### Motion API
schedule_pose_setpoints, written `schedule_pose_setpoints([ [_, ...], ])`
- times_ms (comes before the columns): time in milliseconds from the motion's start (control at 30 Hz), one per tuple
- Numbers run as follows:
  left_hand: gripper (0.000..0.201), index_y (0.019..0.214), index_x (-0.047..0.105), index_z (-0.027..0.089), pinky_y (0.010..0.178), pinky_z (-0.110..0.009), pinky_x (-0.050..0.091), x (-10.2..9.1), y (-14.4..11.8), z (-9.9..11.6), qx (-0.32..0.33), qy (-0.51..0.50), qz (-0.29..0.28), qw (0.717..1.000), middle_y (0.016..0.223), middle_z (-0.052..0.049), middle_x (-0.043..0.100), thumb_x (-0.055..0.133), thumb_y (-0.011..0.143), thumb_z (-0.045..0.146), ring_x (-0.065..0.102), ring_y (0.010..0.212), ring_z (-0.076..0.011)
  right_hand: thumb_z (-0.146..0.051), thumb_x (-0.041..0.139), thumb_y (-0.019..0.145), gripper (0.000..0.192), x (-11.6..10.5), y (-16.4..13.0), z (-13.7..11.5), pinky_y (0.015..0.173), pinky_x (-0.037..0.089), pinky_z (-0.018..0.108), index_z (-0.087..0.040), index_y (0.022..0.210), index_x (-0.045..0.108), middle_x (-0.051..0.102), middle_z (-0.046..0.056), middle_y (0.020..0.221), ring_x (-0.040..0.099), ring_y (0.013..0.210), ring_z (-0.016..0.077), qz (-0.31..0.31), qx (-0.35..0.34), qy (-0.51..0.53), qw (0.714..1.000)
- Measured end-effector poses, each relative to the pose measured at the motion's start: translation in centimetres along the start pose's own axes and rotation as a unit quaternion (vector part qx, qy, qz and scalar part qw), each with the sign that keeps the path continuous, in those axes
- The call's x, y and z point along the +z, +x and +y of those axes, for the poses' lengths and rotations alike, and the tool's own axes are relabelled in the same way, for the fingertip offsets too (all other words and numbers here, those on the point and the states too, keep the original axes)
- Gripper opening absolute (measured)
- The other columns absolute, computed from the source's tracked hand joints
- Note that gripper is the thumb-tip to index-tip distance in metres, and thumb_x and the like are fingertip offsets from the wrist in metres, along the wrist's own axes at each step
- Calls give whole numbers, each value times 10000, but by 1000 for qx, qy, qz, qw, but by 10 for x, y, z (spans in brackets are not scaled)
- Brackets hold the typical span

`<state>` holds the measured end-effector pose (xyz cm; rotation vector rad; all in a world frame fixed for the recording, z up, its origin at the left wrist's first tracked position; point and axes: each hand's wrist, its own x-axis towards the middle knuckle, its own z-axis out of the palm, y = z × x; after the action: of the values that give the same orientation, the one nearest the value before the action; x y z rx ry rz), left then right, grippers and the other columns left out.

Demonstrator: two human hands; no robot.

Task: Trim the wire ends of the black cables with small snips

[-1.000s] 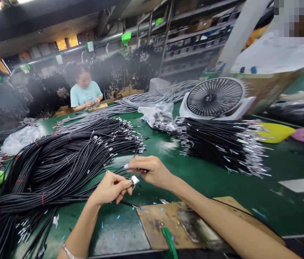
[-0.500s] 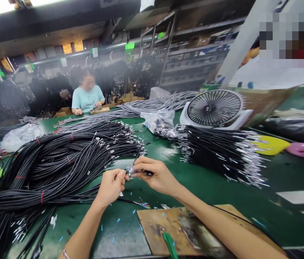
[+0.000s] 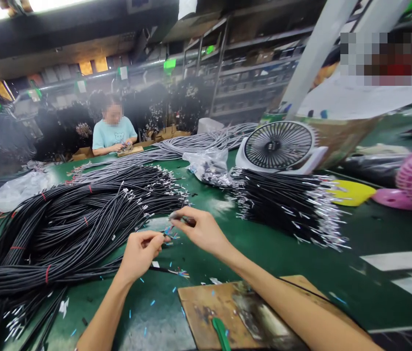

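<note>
Left hand: the left hand (image 3: 139,252) is closed in a pinch on the end of a thin black cable (image 3: 162,268), fingertips meeting just beside the right hand.
Right hand: the right hand (image 3: 201,229) is curled shut, thumb and forefinger nipping a small part at the cable's bare end; what the part is cannot be told.
Cable: it runs from between the two hands down onto the table (image 3: 282,253), its coloured wire tips lying just below the left hand.
Left of the hands: a big heap of black cables (image 3: 63,229) tied with red bands, its metal ends pointing toward the hands.
Right of the hands: a neat stack of cut cables (image 3: 286,204) with shiny ends, well apart from them.
Beyond the stack: a white fan (image 3: 279,146), and a clear bag (image 3: 209,165) of small parts beside it.
Below the hands: a worn wooden board (image 3: 235,312) near the table edge, blue scraps scattered around it.
Far side: another person (image 3: 112,131) in a light blue shirt sits working.
</note>
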<state>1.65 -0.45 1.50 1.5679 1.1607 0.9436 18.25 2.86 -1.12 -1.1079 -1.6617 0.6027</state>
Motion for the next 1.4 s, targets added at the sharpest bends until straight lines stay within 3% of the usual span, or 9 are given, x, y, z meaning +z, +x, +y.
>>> schedule_pose_setpoints([
  [200,231,445,611,128,401,-187,330,6,6,-8,39,6,100,994,454,12,524,595,671,172,418,404,-77,-251,530,764,252,-1,-8,-16,475,322,233,-158,536,586,492,-6,520,419,496,113,-17,-58,-24,998],
  [467,101,611,708,158,521,-218,453,16,3,-23,98,24,167,981,587,-25,633,657,663,228,562,549,-134,-182,529,742,206,0,-12,-17,440,308,210,-156,544,579,481,-13,525,398,472,95,-16,-77,-22,997],
  [733,298,385,552,136,367,-168,310,5,0,5,-42,20,39,998,362,23,483,585,674,203,412,353,-66,-205,497,764,227,-2,-18,-26,445,307,221,-163,550,558,500,9,565,399,506,103,-20,-112,1,993],
  [833,252,394,540,133,358,-168,304,3,-2,7,-21,-14,50,998,386,20,501,625,624,187,426,355,-69,-272,535,736,262,-3,-16,-32,430,280,219,-176,502,465,396,-36,512,335,482,90,-58,-19,98,993],
  [933,216,433,542,137,369,-172,318,5,-5,-2,33,-18,79,996,429,25,514,670,603,174,448,385,-76,-392,572,691,366,-4,-12,-35,392,229,208,-193,465,364,283,-75,455,255,425,66,-142,102,203,964],
  [1067,176,530,580,157,409,-182,355,7,-8,-16,151,59,145,976,501,27,524,670,671,210,483,452,-91,-462,548,718,422,-3,-11,-35,369,180,208,-204,464,330,250,-86,426,207,388,55,-166,142,217,951],
  [1133,169,555,593,163,416,-182,352,6,-8,-19,222,115,173,953,524,25,521,648,709,206,480,467,-90,-462,506,758,415,-2,-14,-35,383,196,215,-201,476,351,275,-75,437,231,401,65,-141,120,189,964],
  [1233,186,572,592,165,419,-179,344,7,-8,-19,315,182,201,910,513,31,503,597,758,166,450,446,-79,-368,475,808,373,-2,-20,-35,421,247,228,-187,488,418,340,-44,471,298,451,90,-66,3,70,995],
  [1400,215,574,580,163,387,-184,301,13,-11,-16,359,237,251,867,468,47,447,551,783,123,375,387,-66,-182,445,842,254,-1,-31,-38,453,355,236,-167,636,594,533,27,574,435,501,119,-19,-176,-50,983],
])
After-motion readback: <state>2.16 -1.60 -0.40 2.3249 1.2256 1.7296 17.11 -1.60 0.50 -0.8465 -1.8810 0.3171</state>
